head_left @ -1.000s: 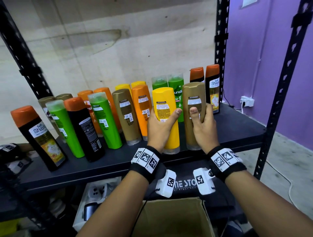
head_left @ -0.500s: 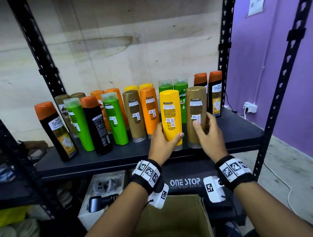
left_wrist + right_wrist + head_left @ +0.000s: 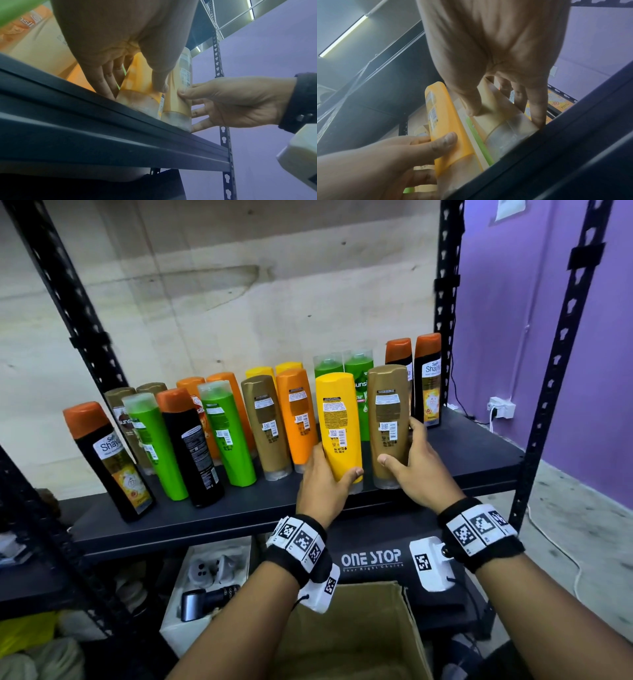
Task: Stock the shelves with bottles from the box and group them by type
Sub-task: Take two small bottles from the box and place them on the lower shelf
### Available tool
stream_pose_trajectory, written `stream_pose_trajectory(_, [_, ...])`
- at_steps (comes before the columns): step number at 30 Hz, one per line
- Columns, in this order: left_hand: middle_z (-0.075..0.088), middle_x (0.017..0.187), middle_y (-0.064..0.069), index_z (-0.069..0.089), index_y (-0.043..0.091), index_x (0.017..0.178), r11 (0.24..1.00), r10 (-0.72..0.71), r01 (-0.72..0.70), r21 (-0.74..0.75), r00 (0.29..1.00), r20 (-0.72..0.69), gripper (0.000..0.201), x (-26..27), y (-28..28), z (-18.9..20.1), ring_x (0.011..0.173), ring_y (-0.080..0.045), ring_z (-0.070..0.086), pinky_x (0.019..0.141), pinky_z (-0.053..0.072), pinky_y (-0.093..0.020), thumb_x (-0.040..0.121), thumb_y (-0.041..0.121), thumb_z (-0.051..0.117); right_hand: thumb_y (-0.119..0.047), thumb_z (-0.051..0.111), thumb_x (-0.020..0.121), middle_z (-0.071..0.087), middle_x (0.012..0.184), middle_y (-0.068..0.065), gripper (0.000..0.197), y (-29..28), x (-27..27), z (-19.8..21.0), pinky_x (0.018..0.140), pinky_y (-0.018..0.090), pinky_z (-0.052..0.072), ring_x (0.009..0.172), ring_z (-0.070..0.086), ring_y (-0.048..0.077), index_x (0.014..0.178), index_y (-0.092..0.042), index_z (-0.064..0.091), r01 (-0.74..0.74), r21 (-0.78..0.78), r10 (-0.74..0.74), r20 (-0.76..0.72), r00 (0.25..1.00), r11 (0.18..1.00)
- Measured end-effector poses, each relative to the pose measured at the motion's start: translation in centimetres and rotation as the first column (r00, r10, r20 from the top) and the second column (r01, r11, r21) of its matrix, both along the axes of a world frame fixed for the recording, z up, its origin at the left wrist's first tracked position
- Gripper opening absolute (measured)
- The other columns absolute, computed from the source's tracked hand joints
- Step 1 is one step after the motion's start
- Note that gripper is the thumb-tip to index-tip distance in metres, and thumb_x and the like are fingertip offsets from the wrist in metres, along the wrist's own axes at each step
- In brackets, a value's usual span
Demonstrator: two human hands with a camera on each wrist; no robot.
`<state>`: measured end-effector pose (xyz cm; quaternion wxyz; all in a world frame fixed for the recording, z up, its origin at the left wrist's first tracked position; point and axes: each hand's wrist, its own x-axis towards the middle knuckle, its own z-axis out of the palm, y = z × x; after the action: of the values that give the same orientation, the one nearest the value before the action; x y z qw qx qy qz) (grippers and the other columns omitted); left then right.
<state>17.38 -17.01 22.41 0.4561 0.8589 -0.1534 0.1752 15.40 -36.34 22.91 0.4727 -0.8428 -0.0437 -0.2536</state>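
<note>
Head view: the black metal shelf (image 3: 239, 518) is seen with its board carrying every bottle in sight, and the cardboard box (image 3: 342, 638) is held low at the bottom edge. No bottle can be made out in the part of the box that shows.

Eighteen bottles are counted on the board:
- four black bottles (image 3: 191, 453) with orange caps, two at the left front and two at the right rear
- four green bottles (image 3: 226, 436)
- four gold ones
- three orange bottles (image 3: 296, 419)
- three yellow ones

The kinds are mixed along the front row, while pairs of one colour are stood together at the back.

The step in hand is judged to be the placing of two bottles at the front edge. The yellow bottle (image 3: 337, 422) is stood slightly tilted, just beside the upright gold bottle (image 3: 390, 419), and both bases appear to be on the board.

The yellow bottle is gripped low by the left hand (image 3: 322, 484), with the thumb laid across its front and the fingers wrapped behind. The gold bottle is gripped low by the right hand (image 3: 418, 470), with the thumb on its face and the fingers curled round its right side.

Next, a release is not enough. Each bottle is probably to be slid to its own kind, the yellow toward the rear yellow pair and the gold toward the gold ones at the left. Neighbours standing close by must not be knocked over.
</note>
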Motion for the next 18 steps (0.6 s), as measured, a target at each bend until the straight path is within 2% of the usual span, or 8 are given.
stream_pose_trajectory(6, [0.050, 0.143, -0.001, 0.035, 0.021, 0.140, 0.999, 0.036, -0.035, 0.021, 0.998, -0.046, 0.067, 1.2, -0.9, 0.6, 0.130, -0.024, 0.049, 0.100, 0.042, -0.038, 0.089, 0.041, 0.073, -0.019, 0.066, 0.095, 0.043, 0.152, 0.004, 0.081, 0.6, 1.8, 0.0, 0.102, 0.025, 0.033, 0.131, 0.046, 0.018, 0.156, -0.024, 0.012, 0.015, 0.008, -0.015, -0.027, 1.000, 1.000])
stream_pose_trajectory(11, [0.051, 0.142, -0.006, 0.031, 0.014, 0.142, 0.999, 0.037, -0.033, 0.035, 0.992, -0.121, 0.067, 2.6, -1.9, 1.7, 0.130, -0.028, 0.051, 0.101, 0.042, -0.039, 0.092, 0.033, 0.072, -0.013, 0.064, 0.096, 0.042, 0.150, 0.008, 0.077, 1.0, 3.8, 0.0, 0.100, 0.024, 0.033, 0.123, 0.042, 0.013, 0.155, -0.018, 0.014, 0.052, 0.035, -0.051, -0.035, 0.998, 0.998])
stream_pose_trajectory(14, [0.051, 0.142, -0.010, 0.029, 0.011, 0.140, 0.997, 0.066, -0.056, 0.057, 0.981, -0.185, 0.064, 3.4, -2.6, 2.2, 0.128, -0.031, 0.053, 0.100, 0.043, -0.039, 0.094, 0.029, 0.070, -0.013, 0.062, 0.096, 0.041, 0.151, 0.010, 0.075, 1.2, 4.7, 0.1, 0.099, 0.026, 0.036, 0.127, 0.045, 0.021, 0.155, -0.017, 0.015, 0.075, 0.034, -0.073, -0.046, 0.996, 0.997])
stream_pose_trajectory(18, [0.054, 0.138, -0.014, 0.030, 0.007, 0.137, 0.990, 0.124, -0.107, 0.096, 0.972, -0.197, 0.060, 4.2, -3.5, 2.6, 0.124, -0.033, 0.055, 0.095, 0.044, -0.039, 0.095, 0.028, 0.068, -0.013, 0.062, 0.097, 0.038, 0.152, 0.012, 0.074, 1.3, 6.0, 0.7, 0.098, 0.026, 0.036, 0.129, 0.046, 0.026, 0.153, -0.015, 0.014, 0.081, 0.014, -0.080, -0.081, 0.993, 0.997])
